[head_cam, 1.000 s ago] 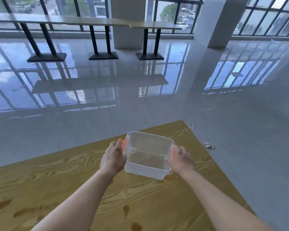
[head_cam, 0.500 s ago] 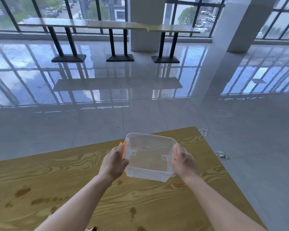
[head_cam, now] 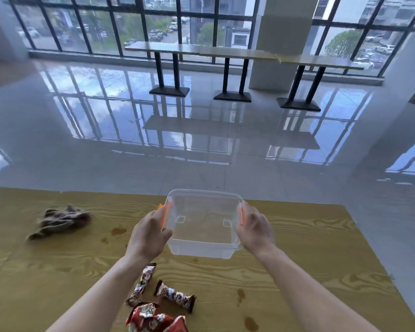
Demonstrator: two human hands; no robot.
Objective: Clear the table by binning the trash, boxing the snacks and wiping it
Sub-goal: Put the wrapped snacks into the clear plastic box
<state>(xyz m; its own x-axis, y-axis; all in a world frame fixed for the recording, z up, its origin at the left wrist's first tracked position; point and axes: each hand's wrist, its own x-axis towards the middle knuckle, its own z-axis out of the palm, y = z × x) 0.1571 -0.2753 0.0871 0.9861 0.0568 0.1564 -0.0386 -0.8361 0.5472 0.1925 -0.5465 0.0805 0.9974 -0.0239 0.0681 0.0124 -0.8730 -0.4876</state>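
I hold a clear plastic box (head_cam: 203,226) with orange side clips above the wooden table (head_cam: 309,255). My left hand (head_cam: 149,236) grips its left side and my right hand (head_cam: 254,230) grips its right side. The box holds nothing that I can see. Close to me lie two wrapped snack bars (head_cam: 175,295) and a crumpled red wrapper (head_cam: 153,318), partly under my left forearm. A brown-grey cloth (head_cam: 60,221) lies bunched at the table's left. Brown spill stains (head_cam: 118,231) dot the tabletop.
The table's far edge runs just beyond the box and its right edge slants down at the right. Past it is glossy grey floor, a row of tall tables (head_cam: 225,53) on black stands, a white pillar (head_cam: 280,44) and big windows.
My view has swung left, bringing the cloth, the snack bars and the red wrapper into sight. Both hands keep the same grip on the box.
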